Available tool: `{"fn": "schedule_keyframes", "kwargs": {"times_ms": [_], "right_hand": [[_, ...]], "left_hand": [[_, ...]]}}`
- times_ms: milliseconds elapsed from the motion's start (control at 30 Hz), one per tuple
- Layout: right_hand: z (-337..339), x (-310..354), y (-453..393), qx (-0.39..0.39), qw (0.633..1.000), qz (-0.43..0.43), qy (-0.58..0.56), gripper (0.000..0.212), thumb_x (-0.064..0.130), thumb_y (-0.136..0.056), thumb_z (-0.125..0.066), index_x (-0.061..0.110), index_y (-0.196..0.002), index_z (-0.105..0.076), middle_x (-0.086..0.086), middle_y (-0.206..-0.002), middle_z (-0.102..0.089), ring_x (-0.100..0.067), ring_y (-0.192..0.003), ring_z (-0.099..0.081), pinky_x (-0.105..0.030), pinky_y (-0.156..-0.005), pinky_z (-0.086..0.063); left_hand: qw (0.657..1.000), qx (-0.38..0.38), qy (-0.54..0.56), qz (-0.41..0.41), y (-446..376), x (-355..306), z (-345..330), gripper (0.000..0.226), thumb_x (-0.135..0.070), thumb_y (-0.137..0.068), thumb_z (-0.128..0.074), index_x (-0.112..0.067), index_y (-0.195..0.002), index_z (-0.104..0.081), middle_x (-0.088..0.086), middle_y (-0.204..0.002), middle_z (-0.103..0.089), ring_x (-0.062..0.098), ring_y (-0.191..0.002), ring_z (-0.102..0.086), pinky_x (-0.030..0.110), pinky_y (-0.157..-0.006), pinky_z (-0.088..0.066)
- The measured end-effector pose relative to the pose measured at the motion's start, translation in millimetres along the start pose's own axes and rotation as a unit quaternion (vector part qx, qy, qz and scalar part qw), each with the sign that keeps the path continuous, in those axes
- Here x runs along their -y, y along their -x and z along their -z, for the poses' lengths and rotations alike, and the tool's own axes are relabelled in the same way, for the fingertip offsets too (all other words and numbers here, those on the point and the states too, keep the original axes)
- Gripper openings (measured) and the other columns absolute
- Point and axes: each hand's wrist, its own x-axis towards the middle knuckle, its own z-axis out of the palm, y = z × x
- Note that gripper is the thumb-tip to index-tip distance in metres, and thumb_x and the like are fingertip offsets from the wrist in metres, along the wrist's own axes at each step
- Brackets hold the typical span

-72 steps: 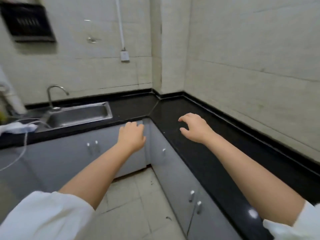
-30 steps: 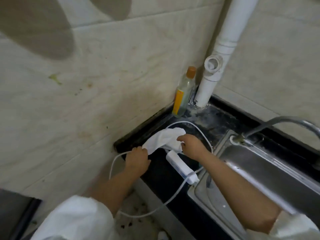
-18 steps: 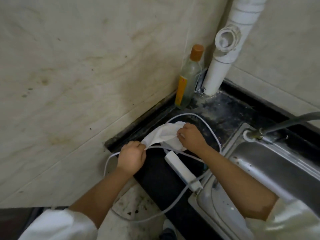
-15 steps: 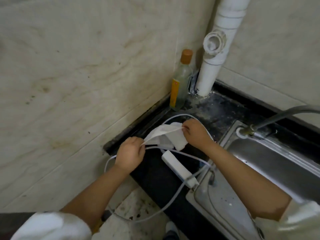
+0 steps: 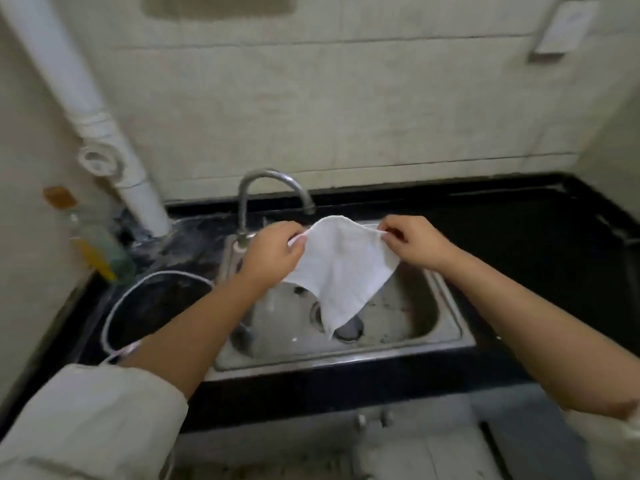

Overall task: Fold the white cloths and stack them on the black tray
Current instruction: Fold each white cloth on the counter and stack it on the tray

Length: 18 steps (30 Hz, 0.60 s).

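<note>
A white cloth (image 5: 343,268) hangs spread in the air over the steel sink (image 5: 446,306), its lower corner drooping toward the drain. My left hand (image 5: 273,251) pinches the cloth's upper left corner. My right hand (image 5: 415,240) pinches the upper right corner. Both hands are level, just in front of the tap. No black tray is in view.
A curved tap (image 5: 270,195) stands behind the sink. On the black counter (image 5: 540,237) at left lie a white cable (image 5: 145,289) and a bottle (image 5: 93,251) with an orange cap beside a white drain pipe (image 5: 104,133). Grey cabinets sit below.
The cloth was lifted off the counter corner at the left and carried over the sink. It now hangs stretched between both hands. The view turned right.
</note>
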Motion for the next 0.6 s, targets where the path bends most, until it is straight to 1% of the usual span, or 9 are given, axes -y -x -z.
{"fn": "schedule_keyframes", "kwargs": {"times_ms": [33, 67, 167, 300, 400, 467, 500, 567, 600], "right_hand": [[23, -27, 23, -0.022, 0.999, -0.034, 0.006, 0.017, 0.008, -0.091, -0.048, -0.001, -0.096, -0.061, -0.003, -0.079, -0.053, -0.017, -0.074, -0.047, -0.023, -0.058, -0.026], [45, -55, 49, -0.038, 0.997, -0.072, 0.012, 0.017, 0.008, -0.091, -0.048, -0.001, -0.097, -0.061, -0.005, -0.081, -0.053, -0.017, -0.076, -0.047, -0.023, -0.060, -0.029], [108, -134, 139, -0.064, 0.978, -0.198, 0.028, 0.017, 0.009, -0.091, -0.047, 0.003, -0.099, -0.061, -0.003, -0.084, -0.053, -0.018, -0.079, -0.048, -0.021, -0.056, -0.034], [178, -228, 272, -0.128, 0.938, -0.318, 0.055, 0.019, 0.009, -0.090, -0.048, 0.002, -0.100, -0.062, -0.003, -0.084, -0.052, -0.016, -0.081, -0.048, -0.024, -0.061, -0.033], [227, -283, 367, -0.151, 0.906, -0.385, 0.087, 0.020, 0.008, -0.089, -0.049, 0.000, -0.100, -0.063, -0.003, -0.083, -0.053, -0.016, -0.080, -0.048, -0.023, -0.058, -0.033], [254, -308, 428, -0.175, 0.874, -0.441, 0.107, 0.021, 0.008, -0.088, -0.048, 0.000, -0.101, -0.064, -0.011, -0.086, -0.060, -0.022, -0.084, -0.053, -0.025, -0.067, -0.036], [267, -318, 456, -0.200, 0.854, -0.466, 0.118, 0.022, 0.008, -0.088, -0.048, 0.001, -0.102, -0.064, -0.016, -0.092, -0.064, -0.027, -0.089, -0.057, -0.027, -0.070, -0.040], [288, -330, 504, -0.269, 0.809, -0.501, 0.147, 0.023, 0.006, -0.088, -0.047, 0.001, -0.101, -0.065, -0.019, -0.105, -0.067, -0.034, -0.100, -0.059, -0.036, -0.079, -0.045], [297, -335, 524, -0.305, 0.788, -0.509, 0.166, 0.023, 0.004, -0.087, -0.046, 0.000, -0.100, -0.065, -0.021, -0.107, -0.066, -0.035, -0.102, -0.058, -0.037, -0.081, -0.045]], "left_hand": [[0.999, 0.019, 0.009, -0.026, -13, -30, -19, 0.035, -0.027, -0.090, -0.044, -0.001, -0.100, -0.066, 0.016, -0.101, -0.067, 0.031, -0.098, -0.059, 0.032, -0.081, -0.039], [0.998, 0.036, 0.019, -0.057, -24, -62, -39, 0.031, -0.024, -0.092, -0.045, -0.002, -0.101, -0.066, 0.015, -0.103, -0.067, 0.031, -0.100, -0.059, 0.033, -0.082, -0.041], [0.987, 0.085, 0.034, -0.131, -46, -165, -105, 0.024, -0.019, -0.094, -0.046, -0.005, -0.103, -0.064, 0.014, -0.105, -0.064, 0.030, -0.101, -0.057, 0.035, -0.082, -0.042], [0.962, 0.164, 0.030, -0.218, -49, -314, -194, 0.024, -0.019, -0.096, -0.043, -0.007, -0.104, -0.062, 0.012, -0.104, -0.060, 0.028, -0.098, -0.055, 0.032, -0.077, -0.040], [0.937, 0.218, 0.042, -0.271, -45, -432, -259, 0.023, -0.017, -0.096, -0.040, -0.004, -0.100, -0.059, 0.016, -0.105, -0.062, 0.031, -0.096, -0.056, 0.035, -0.075, -0.042], [0.923, 0.232, 0.056, -0.302, -37, -507, -294, 0.022, -0.016, -0.097, -0.040, -0.002, -0.100, -0.057, 0.017, -0.105, -0.061, 0.033, -0.096, -0.056, 0.036, -0.076, -0.042], [0.918, 0.231, 0.071, -0.314, -32, -542, -308, 0.022, -0.015, -0.096, -0.040, -0.002, -0.100, -0.057, 0.017, -0.106, -0.061, 0.033, -0.097, -0.056, 0.035, -0.077, -0.042], [0.907, 0.225, 0.105, -0.339, -24, -601, -327, 0.021, -0.013, -0.096, -0.041, 0.000, -0.099, -0.057, 0.018, -0.106, -0.059, 0.032, -0.098, -0.055, 0.034, -0.078, -0.040], [0.898, 0.222, 0.121, -0.361, -20, -626, -334, 0.021, -0.013, -0.096, -0.041, 0.000, -0.100, -0.058, 0.017, -0.106, -0.059, 0.032, -0.099, -0.054, 0.034, -0.079, -0.040]]}}
